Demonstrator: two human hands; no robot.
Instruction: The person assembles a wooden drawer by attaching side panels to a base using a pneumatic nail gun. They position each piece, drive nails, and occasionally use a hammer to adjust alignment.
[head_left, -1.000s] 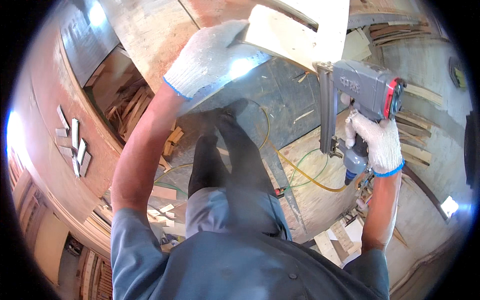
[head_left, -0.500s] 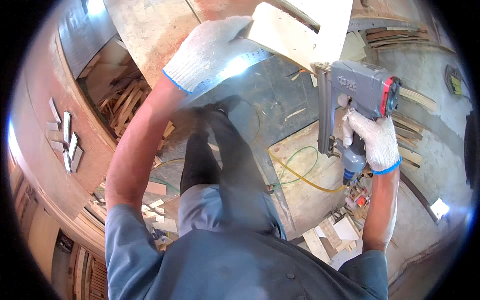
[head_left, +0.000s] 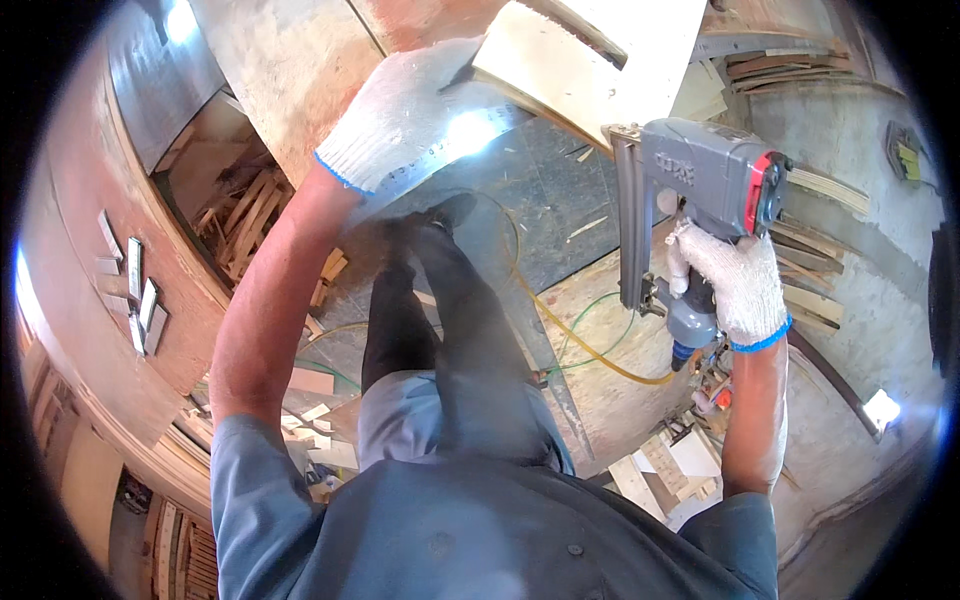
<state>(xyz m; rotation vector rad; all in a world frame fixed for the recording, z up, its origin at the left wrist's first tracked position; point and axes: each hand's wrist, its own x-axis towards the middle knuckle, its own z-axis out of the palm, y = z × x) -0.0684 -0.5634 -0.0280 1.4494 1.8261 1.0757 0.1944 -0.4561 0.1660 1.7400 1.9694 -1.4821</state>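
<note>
My left hand (head_left: 418, 105), in a white knit glove with a blue cuff, grips the left end of a pale wooden piece (head_left: 548, 65) with a slot in it; its fingertips are partly hidden. In my right hand (head_left: 738, 285), gloved the same way, is a grey air nail gun (head_left: 698, 170) with a red-trimmed end cap. My fingers wrap round its handle. The gun's nose meets or nearly meets the right lower edge of the wooden piece; whether they touch I cannot tell. A yellow air hose (head_left: 590, 350) runs near the gun's blue fitting.
Several strips of nails or staples (head_left: 135, 275) lie on the brown board at left. Below it, wood offcuts (head_left: 255, 220) fill an opening. More wood scraps (head_left: 665, 470) lie on the floor at lower right, and stacked strips (head_left: 810, 260) line the right wall. A green hose loops across the floor.
The nail gun, my right hand and the wooden piece sit slightly farther left in the picture. My left hand has shifted a little left too. Both grips are the same.
</note>
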